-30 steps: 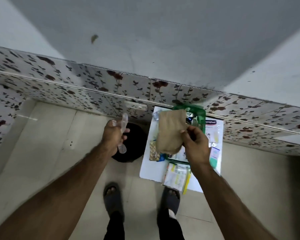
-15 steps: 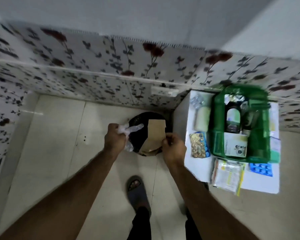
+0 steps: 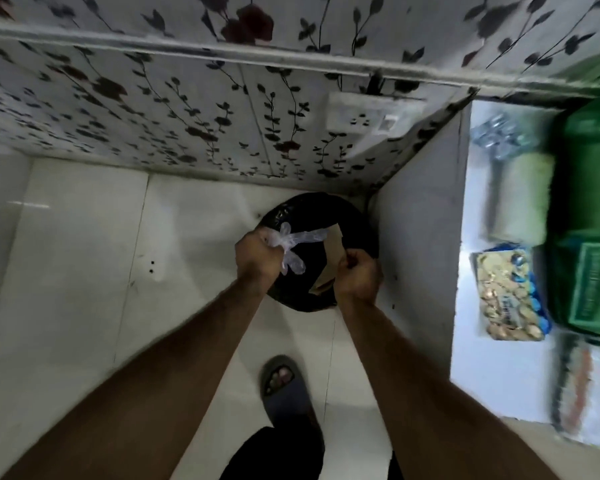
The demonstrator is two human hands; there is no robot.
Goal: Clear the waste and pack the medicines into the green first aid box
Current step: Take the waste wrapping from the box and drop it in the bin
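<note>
My left hand is closed on a crumpled clear plastic glove, held over the black bin on the floor. My right hand pinches a brown paper bag that hangs into the bin's mouth. At the right edge, the green first aid box stands open on a white table, with a green carton inside it. A blister strip of golden pills lies on the table just left of the box.
A floral-tiled wall with a white socket rises behind the bin. A clear wrapper and a pale pack lie on the table's far end, paper packets at its near end. My sandalled foot stands on the floor tiles.
Both hands have dropped lower over the bin, and the paper bag now hangs deeper into it. The view has swung left and down, pushing the table and green box to the right edge.
</note>
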